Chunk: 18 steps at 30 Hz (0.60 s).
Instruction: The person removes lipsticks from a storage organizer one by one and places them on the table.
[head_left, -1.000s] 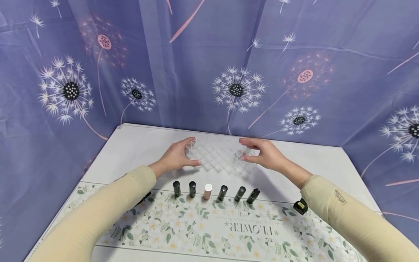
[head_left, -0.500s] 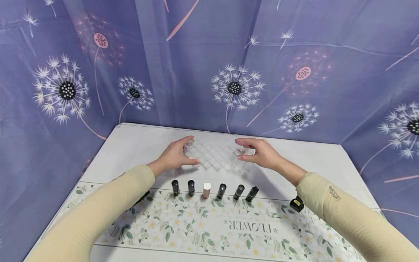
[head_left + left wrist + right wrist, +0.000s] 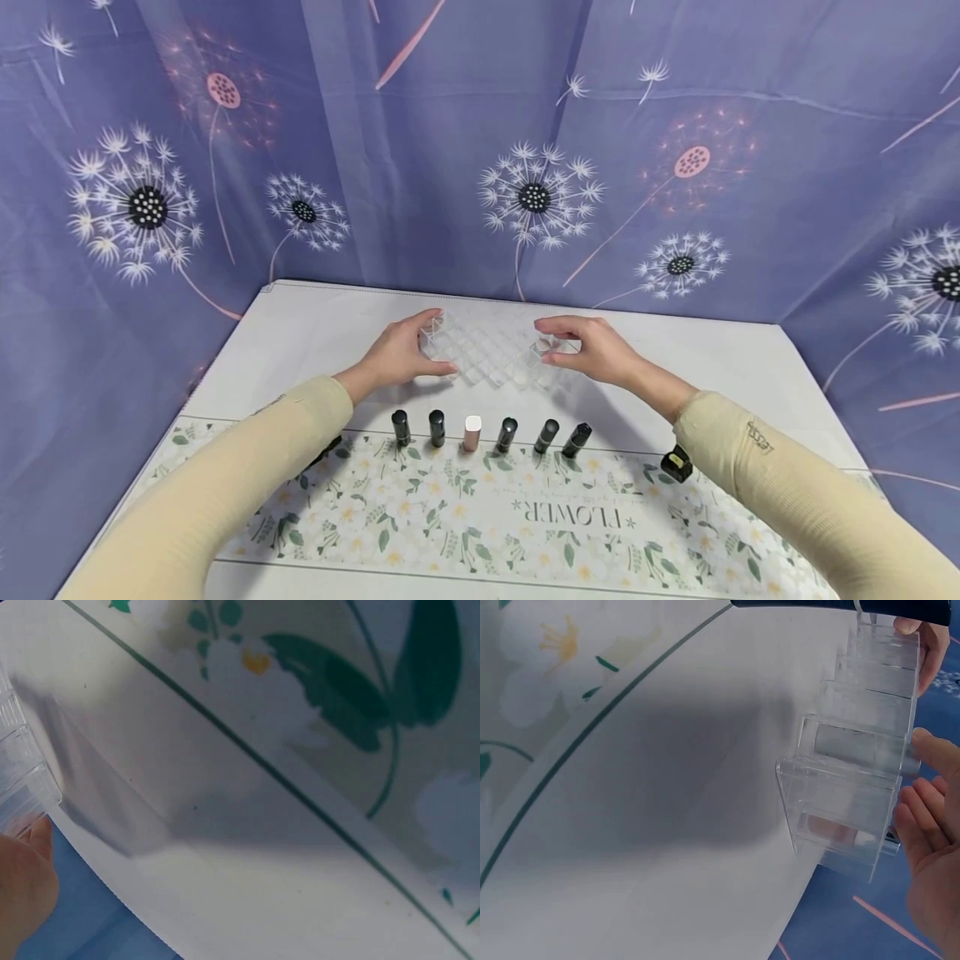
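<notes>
A clear plastic organizer [image 3: 483, 354] with a diamond grid of compartments lies across the back of the white tabletop, between both hands. My left hand [image 3: 401, 350] grips its left end, thumb in front and fingers behind; the left wrist view catches only a corner of the organizer [image 3: 26, 761]. At the right end, my right hand [image 3: 596, 350] holds it with spread thumb and fingers. In the right wrist view the right fingers [image 3: 922, 825] lie along the organizer's edge, and a greyish tube [image 3: 847, 742] and a pinkish one [image 3: 832, 829] show inside its compartments.
In front of the organizer stands a row of several lipstick tubes, most black [image 3: 437, 428], one pink with a white top [image 3: 472, 433]. They stand along the edge of a flower-printed band [image 3: 420, 517]. A purple dandelion curtain [image 3: 435, 167] hangs behind the table.
The head view has shifted slightly, so everything sits a little further left and higher. Both hands keep their hold on the organizer; the tubes stay in their row.
</notes>
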Each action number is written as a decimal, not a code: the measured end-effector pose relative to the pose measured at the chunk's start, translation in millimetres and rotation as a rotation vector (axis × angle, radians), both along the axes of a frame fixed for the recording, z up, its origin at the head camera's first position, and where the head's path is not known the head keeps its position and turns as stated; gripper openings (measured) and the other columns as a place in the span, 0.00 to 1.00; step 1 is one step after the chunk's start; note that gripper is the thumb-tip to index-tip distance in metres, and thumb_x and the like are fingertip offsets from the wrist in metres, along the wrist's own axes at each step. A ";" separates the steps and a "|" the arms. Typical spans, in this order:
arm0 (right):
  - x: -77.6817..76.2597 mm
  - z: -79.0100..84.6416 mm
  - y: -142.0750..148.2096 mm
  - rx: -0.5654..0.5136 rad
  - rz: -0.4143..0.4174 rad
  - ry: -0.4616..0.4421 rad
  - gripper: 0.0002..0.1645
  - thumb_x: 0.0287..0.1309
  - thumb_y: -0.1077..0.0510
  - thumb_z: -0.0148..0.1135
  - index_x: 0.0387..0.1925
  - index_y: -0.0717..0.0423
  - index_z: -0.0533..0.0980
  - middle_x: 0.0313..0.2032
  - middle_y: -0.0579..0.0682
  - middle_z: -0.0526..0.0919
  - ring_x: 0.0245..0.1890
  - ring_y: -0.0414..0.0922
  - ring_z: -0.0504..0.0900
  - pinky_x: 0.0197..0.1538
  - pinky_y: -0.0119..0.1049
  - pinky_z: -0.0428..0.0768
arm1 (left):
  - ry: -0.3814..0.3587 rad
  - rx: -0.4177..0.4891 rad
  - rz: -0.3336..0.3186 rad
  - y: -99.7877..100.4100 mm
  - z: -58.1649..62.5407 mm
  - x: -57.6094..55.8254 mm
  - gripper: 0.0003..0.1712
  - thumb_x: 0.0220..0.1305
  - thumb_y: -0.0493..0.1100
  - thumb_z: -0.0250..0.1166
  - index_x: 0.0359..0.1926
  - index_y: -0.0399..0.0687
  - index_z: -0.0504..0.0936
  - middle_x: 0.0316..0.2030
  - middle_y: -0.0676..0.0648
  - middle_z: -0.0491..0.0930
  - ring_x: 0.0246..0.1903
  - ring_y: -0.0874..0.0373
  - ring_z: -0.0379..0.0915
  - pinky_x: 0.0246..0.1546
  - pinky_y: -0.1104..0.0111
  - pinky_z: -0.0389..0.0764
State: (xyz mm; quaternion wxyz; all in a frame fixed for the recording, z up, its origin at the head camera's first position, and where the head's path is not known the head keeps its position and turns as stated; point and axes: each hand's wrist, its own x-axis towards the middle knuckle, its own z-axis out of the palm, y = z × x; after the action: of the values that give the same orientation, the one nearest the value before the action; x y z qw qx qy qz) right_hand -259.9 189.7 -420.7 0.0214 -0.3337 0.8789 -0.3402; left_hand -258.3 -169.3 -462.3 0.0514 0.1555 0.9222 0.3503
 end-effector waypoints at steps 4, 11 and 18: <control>-0.9 -1.5 -1.0 0.002 -0.002 0.002 0.31 0.61 0.64 0.78 0.65 0.63 0.81 0.62 0.59 0.86 0.58 0.59 0.87 0.67 0.51 0.81 | 0.004 0.003 0.002 0.3 -0.7 -1.0 0.66 0.50 0.61 0.86 0.83 0.48 0.61 0.73 0.39 0.74 0.61 0.43 0.79 0.69 0.48 0.76; -2.5 -3.4 -3.7 -0.008 0.000 0.033 0.26 0.62 0.65 0.77 0.62 0.64 0.83 0.57 0.59 0.88 0.55 0.59 0.88 0.64 0.52 0.84 | 0.000 0.006 0.008 0.3 -0.5 -0.7 0.67 0.50 0.60 0.86 0.83 0.48 0.61 0.73 0.38 0.74 0.62 0.42 0.79 0.70 0.48 0.75; -1.6 -4.5 -5.0 -0.025 0.000 0.057 0.22 0.61 0.68 0.76 0.57 0.63 0.85 0.54 0.57 0.90 0.51 0.56 0.90 0.61 0.51 0.86 | -0.003 0.006 0.010 -0.3 0.4 0.1 0.67 0.49 0.60 0.87 0.84 0.48 0.61 0.73 0.38 0.73 0.64 0.41 0.77 0.72 0.48 0.73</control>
State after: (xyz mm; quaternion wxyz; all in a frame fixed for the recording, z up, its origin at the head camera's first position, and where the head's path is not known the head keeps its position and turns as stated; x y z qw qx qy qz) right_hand -261.6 184.7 -425.2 -0.0079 -0.3434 0.8748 -0.3416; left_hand -258.2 -169.5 -461.9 0.0506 0.1504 0.9219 0.3533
